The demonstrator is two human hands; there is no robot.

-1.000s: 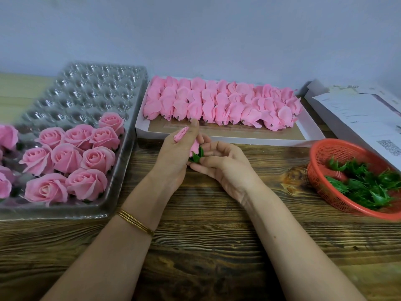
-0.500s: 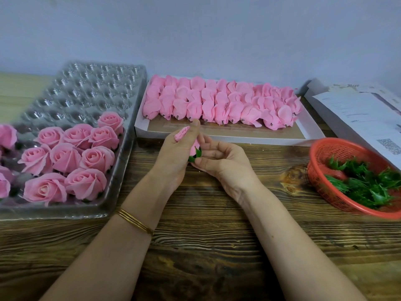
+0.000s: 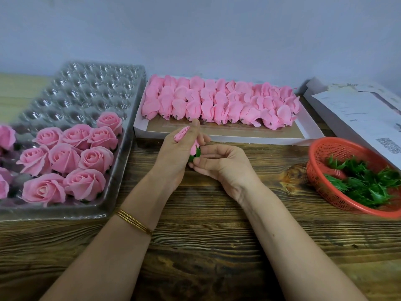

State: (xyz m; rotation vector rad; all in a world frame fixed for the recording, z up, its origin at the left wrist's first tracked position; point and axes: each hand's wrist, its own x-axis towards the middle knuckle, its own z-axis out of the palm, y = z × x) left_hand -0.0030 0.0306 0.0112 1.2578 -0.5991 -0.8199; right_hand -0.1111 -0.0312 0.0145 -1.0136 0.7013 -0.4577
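Rose bud (image 3: 193, 148) looks light, soft, easily crushed; it sits above the bench (image 3: 206, 246) in the left hand's (image 3: 173, 158) curled grip, while the right hand (image 3: 221, 166) pinches its green calyx (image 3: 197, 153), probably the safest hold.

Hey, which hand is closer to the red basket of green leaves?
Right. The right hand lies left of the red basket, not touching it; the left hand is farther left, beyond it. Both hold the pink rosebud.
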